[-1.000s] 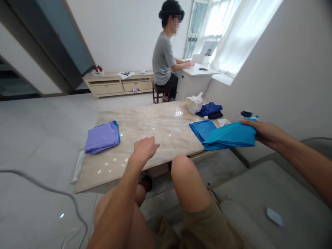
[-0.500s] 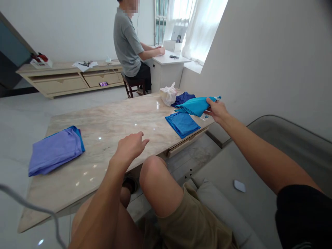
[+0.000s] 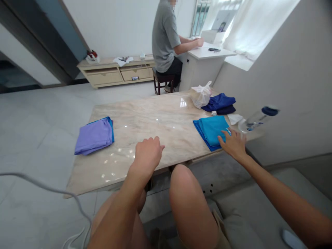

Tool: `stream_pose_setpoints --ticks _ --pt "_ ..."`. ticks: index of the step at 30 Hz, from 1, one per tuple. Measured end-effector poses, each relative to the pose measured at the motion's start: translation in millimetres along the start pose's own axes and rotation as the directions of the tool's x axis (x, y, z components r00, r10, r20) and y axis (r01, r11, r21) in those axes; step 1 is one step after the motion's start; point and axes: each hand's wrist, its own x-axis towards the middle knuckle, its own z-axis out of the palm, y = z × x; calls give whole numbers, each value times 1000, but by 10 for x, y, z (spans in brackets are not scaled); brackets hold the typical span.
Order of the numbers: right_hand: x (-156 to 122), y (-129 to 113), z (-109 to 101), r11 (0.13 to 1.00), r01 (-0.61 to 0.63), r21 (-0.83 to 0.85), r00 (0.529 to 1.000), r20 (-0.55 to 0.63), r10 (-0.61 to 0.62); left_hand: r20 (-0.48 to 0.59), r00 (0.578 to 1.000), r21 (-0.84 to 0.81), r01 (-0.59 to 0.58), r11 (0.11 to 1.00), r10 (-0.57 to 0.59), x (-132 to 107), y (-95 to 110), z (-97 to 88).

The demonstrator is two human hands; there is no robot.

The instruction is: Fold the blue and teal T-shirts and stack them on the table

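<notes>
My right hand [image 3: 234,143] is open, its fingers spread at the right edge of a folded turquoise cloth [image 3: 214,129]. That cloth lies on top of a folded blue cloth [image 3: 201,133], whose left and front edges show. Over the middle of the marble-patterned table [image 3: 135,121] hangs my left hand [image 3: 147,152], fingers curled in loosely and nothing seen in them. At the table's left end lies a folded purple cloth [image 3: 94,136], with blue cloth peeking out behind it.
A clear bottle with a blue cap [image 3: 269,110] stands by my right hand. Behind the cloths are a white plastic bag [image 3: 201,95] and dark blue fabric [image 3: 220,103]. A person in grey [image 3: 164,34] sits at a white desk [image 3: 207,52]. A grey cable [image 3: 38,181] runs at left.
My right hand has laid the turquoise cloth on the blue one and let go. The view has swung left, bringing the bottle into sight. My left hand's fingers have curled in.
</notes>
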Motion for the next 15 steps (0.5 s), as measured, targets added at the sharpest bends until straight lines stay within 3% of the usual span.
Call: stream_pose_setpoints --ticks 2,4,7,12,15 --pt "-10 -119 255 985 131 -115 989 89 -122 5 1000 -11 12 1000 -12 27 -24 21" --pt "-65 -175 511 977 167 -136 974 175 -142 11 999 -23 34 999 -34 49 -59 44" --pt "-99 -91 760 971 182 -157 973 170 -155 14 999 -52 51 997 -50 63 -109 61" --pt "155 97 746 963 177 -205 973 182 -140 3 998 -108 69 992 -70 39 -146 72" --pt "344 -165 556 958 127 -258 973 222 -70 -46 997 -149 49 988 -56 -8 -200 119"
